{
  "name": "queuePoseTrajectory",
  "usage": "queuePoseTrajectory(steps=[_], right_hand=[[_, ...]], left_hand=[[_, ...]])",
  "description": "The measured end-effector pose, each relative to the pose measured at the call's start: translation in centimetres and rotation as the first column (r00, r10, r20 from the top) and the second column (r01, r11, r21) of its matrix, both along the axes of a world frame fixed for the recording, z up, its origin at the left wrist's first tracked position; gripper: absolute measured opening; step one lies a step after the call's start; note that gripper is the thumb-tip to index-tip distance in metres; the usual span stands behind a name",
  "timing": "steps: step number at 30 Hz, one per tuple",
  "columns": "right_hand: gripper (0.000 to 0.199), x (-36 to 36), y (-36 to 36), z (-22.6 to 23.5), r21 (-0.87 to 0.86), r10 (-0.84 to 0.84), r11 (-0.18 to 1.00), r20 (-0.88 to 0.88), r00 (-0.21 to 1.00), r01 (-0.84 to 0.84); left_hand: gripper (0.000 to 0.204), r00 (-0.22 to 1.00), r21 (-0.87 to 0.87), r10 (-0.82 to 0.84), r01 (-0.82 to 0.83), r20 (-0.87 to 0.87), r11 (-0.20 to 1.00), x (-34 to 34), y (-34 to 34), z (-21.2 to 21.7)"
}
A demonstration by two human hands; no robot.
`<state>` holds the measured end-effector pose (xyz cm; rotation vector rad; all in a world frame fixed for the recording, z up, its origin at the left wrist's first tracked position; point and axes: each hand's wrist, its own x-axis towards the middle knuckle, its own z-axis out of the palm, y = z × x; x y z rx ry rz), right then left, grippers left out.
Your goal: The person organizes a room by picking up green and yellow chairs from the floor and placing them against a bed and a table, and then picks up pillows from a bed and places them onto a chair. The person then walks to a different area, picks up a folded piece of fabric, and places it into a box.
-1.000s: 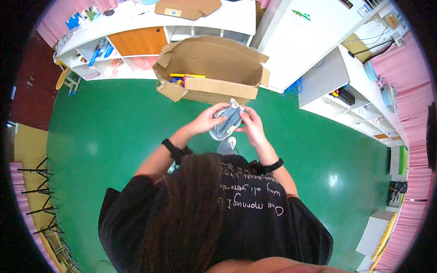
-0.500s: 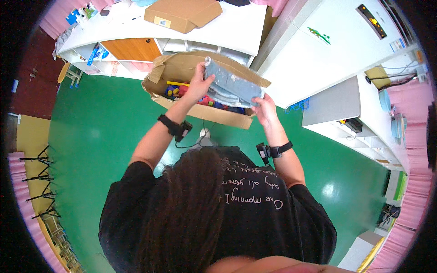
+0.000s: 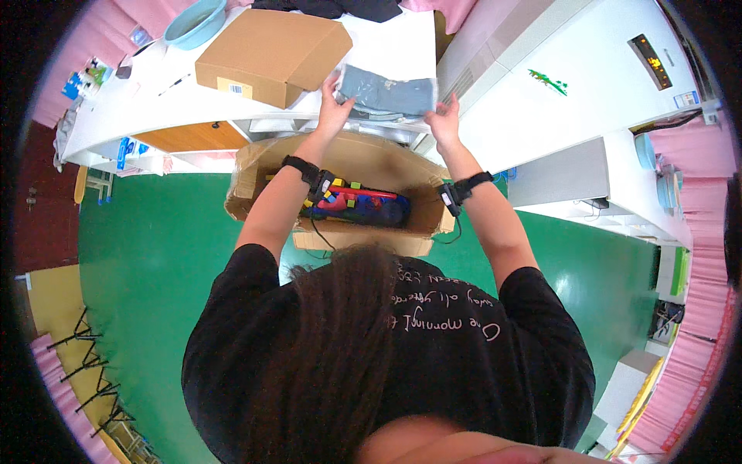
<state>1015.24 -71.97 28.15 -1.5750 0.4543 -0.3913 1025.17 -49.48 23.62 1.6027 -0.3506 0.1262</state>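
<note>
A folded blue-grey cloth [image 3: 389,91], denim-like with pale edges, lies at the front edge of the white counter. My left hand [image 3: 333,112] is at its left end, fingers apart around the corner and touching it. At the lower right corner is my right hand [image 3: 444,126], its fingers spread and a fingertip against or very near the cloth. Below my forearms stands a large open cardboard box [image 3: 267,158] holding colourful toy pieces [image 3: 348,199], partly hidden by my left wrist.
A closed brown cardboard box [image 3: 270,50] sits on the counter [image 3: 154,85], left of the cloth. Behind it are a light-blue basin [image 3: 195,25] and dark fabric [image 3: 348,8]. A tall white appliance [image 3: 572,85] stands on the right. Cables hang from both wrist straps.
Both hands have carried the folded cloth forward from above the open box to the counter. Their fingers have loosened from it. My body has moved closer to the counter.
</note>
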Motion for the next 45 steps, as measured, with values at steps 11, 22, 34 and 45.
queuePoseTrajectory(steps=[11,22,34,45], right_hand=[[0.052,0.5,-0.4,-8.1,-0.531,0.054,0.840,-0.119,0.991,-0.109],[0.030,-14.1,-4.8,-3.9,0.199,0.232,0.961,-0.191,0.954,-0.194],[0.029,-50.2,-8.8,-4.1,0.169,-0.634,0.705,-0.285,0.719,0.689],[0.021,-80.9,4.7,-8.2,0.364,-0.923,0.063,-0.333,0.193,0.929]], left_hand=[[0.061,0.979,0.561,0.031,-0.141,0.202,0.816,-1.2,0.4,-1.5],[0.070,0.941,0.668,-0.061,-0.189,0.332,0.720,-8.0,0.8,-3.0],[0.028,0.505,0.416,-0.847,0.814,-0.166,0.404,-27.1,-11.4,-8.1],[0.014,-0.221,0.446,-0.899,0.807,-0.378,-0.386,-53.4,-22.9,-5.4]])
